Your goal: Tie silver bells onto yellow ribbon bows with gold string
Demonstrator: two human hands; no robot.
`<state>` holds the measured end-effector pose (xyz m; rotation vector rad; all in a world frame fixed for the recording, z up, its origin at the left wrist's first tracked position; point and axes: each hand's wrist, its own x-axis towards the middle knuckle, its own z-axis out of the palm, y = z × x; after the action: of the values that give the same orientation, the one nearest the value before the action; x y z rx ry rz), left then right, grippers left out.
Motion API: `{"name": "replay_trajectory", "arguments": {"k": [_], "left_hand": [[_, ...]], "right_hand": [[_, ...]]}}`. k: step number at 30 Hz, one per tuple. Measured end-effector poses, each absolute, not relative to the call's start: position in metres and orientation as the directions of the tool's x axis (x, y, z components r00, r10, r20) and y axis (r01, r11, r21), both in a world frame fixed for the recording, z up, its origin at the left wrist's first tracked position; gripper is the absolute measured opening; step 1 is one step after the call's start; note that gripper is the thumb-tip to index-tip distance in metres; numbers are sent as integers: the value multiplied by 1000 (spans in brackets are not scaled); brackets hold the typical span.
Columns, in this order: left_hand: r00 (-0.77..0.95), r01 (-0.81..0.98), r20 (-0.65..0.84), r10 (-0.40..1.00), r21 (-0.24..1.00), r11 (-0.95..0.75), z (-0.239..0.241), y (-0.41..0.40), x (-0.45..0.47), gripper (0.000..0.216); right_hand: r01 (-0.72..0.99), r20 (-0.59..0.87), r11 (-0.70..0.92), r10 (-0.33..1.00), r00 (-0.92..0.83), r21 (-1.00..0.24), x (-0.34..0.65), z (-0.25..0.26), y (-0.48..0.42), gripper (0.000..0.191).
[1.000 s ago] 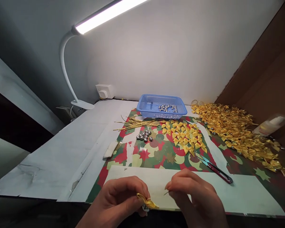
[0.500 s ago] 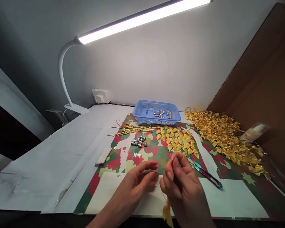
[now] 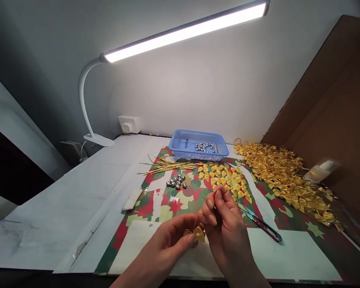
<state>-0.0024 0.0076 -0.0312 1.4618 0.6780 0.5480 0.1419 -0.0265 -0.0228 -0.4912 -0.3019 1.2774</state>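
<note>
My left hand (image 3: 171, 244) pinches a small yellow ribbon bow (image 3: 198, 233) between thumb and fingertips, low over the white sheet (image 3: 276, 260). My right hand (image 3: 225, 224) is closed right beside it, its fingertips pinching a thin gold thread that runs up from the bow. Both hands meet above the patterned red and green mat (image 3: 168, 200).
Loose yellow bows (image 3: 225, 178), a few silver bells (image 3: 176, 183) and gold threads (image 3: 168, 166) lie on the mat. A blue basket (image 3: 180, 149) holds more bells. A big heap of finished bows (image 3: 288, 172) lies right, red-handled snips (image 3: 262, 224) near my right hand, a clip lamp (image 3: 90, 100) at left.
The bow that hung below my right hand is now up between both hands, with my left fingers closed on it. The view has shifted slightly.
</note>
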Motion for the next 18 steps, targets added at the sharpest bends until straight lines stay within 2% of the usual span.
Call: {"name": "replay_trajectory", "arguments": {"k": [6, 10, 14, 18], "left_hand": [[650, 222, 81, 756, 931, -291, -46, 13, -1, 19], [661, 310, 177, 729, 821, -480, -50, 19, 5, 28], [687, 382, 176, 705, 738, -556, -43, 23, 12, 35], [672, 464, 148, 726, 680, -568, -24, 37, 6, 24]], "right_hand": [[-818, -55, 228, 952, 301, -529, 152, -29, -28, 28], [-730, -34, 250, 936, 351, -636, 159, -47, -33, 25], [-489, 27, 206, 937, 349, -847, 165, -72, -41, 33], [-347, 23, 169, 922, 386, -922, 165, -80, -48, 43]]}}
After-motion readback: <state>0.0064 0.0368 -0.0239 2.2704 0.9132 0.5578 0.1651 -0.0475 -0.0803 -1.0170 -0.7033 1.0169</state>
